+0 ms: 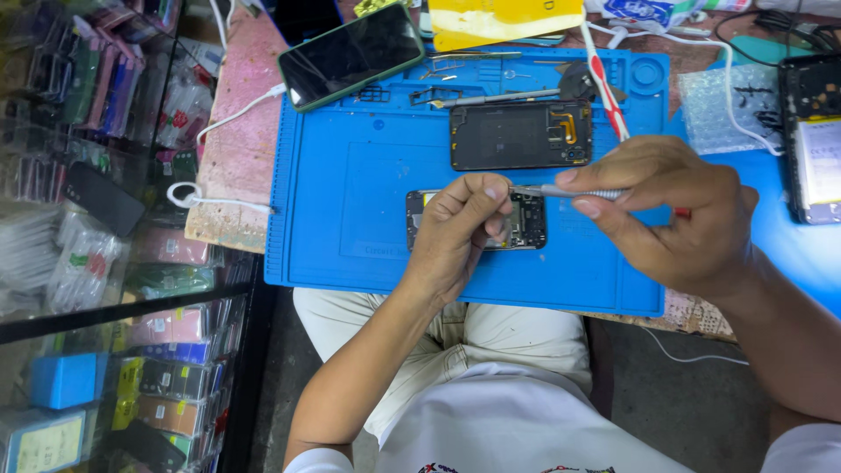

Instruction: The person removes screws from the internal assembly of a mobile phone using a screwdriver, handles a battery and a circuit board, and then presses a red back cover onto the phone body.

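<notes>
Nearest to me, my lap in pale trousers sits under the table edge, with both forearms coming up from below. My left hand (457, 229) rests on the opened phone (522, 221) lying on the blue work mat (368, 175); thumb and fingers are curled together, pinching down at the phone's upper edge, and the hand covers its left half. My right hand (670, 210) comes in from the right, its grip closed around a slim metal screwdriver (561, 190) held nearly level, the tip pointing left and meeting the left fingertips just over the phone's top edge. The phone's inner boards show at the right end, between the two hands.

Just beyond, further up the mat, lies a dark phone back frame (521, 135) with an orange flex strip at its right end, apart from the opened phone. A red-and-white tool (604, 88) slants down towards my right hand. Above the frame, metal tweezers (491, 98) lie in the mat's tray section.

At the far edge, a green-cased phone (352, 54) with a dark screen lies tilted across the mat's corner, a white cable (229, 118) running from it down the pink table (241, 149). A yellow card (499, 22) sits at the top; another opened phone (813, 131) lies far right beside bubble wrap (720, 105). To the left stands a glass case of phone covers (105, 219).
</notes>
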